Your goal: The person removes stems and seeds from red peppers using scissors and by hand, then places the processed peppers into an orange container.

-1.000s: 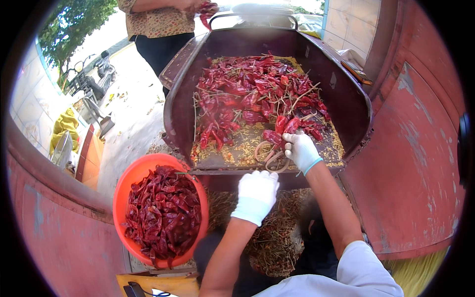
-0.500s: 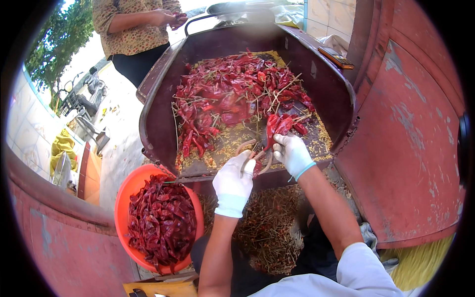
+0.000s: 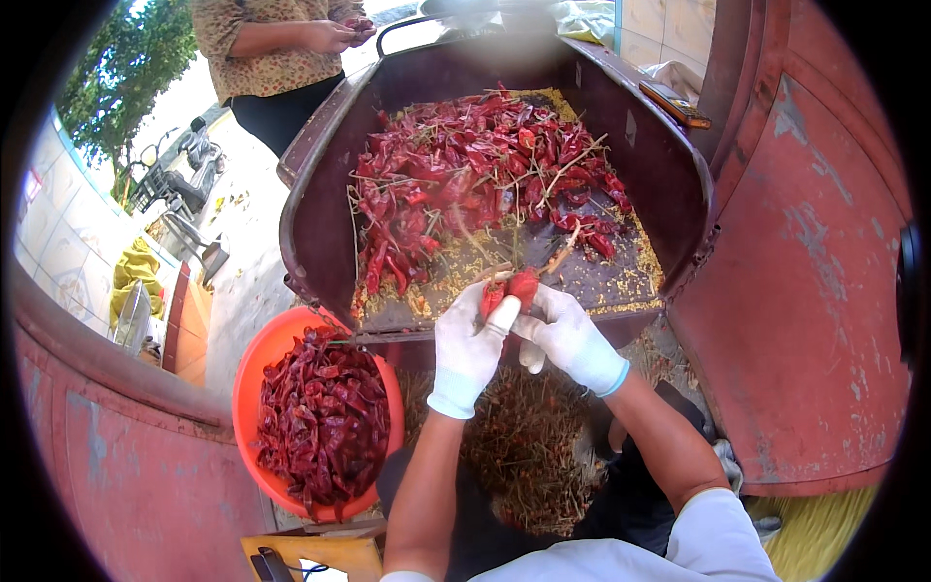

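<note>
Head view: my left hand [image 3: 469, 335] and right hand [image 3: 570, 339] are pinching red peppers [image 3: 525, 284] over the near edge of the cart [image 3: 645, 150]; I'm seemingly stripping stems [image 3: 563, 249], next needing a steady tug; a heap [image 3: 475, 160] is lying beyond.

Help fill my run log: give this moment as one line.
left gloved hand: holding dried red chilies; right gloved hand: touching them; orange basin: darker chilies
</note>
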Demonstrator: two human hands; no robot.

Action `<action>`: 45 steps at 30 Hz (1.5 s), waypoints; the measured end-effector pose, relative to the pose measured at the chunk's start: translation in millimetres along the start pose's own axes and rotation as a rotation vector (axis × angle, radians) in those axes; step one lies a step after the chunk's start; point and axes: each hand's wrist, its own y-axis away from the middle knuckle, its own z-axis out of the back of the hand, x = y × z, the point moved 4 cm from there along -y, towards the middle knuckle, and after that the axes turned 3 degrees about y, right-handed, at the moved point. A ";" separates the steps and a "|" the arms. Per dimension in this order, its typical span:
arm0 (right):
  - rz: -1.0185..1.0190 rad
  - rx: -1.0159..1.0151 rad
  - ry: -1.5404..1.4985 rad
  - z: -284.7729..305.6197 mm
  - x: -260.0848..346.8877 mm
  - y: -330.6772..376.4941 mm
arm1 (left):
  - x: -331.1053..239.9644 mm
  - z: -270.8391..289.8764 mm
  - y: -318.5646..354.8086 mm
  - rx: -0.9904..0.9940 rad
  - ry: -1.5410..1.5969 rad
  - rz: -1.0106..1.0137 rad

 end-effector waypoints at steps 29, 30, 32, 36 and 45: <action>0.554 -0.180 0.334 5.4 31.6 18.3 | 5.4 1.6 24.7 0.367 0.624 0.191; 0.634 -0.214 0.391 5.5 31.8 19.4 | 5.4 1.9 24.8 0.371 0.592 0.184; 0.710 -0.271 0.477 4.1 33.1 21.8 | 5.0 1.2 24.4 0.378 0.528 0.173; 0.661 -0.365 0.533 -0.9 33.3 24.1 | 3.8 -1.7 24.5 0.332 0.311 0.201; 0.048 -0.130 -0.590 3.0 -0.3 8.1 | 4.8 -10.5 26.4 0.191 0.139 0.036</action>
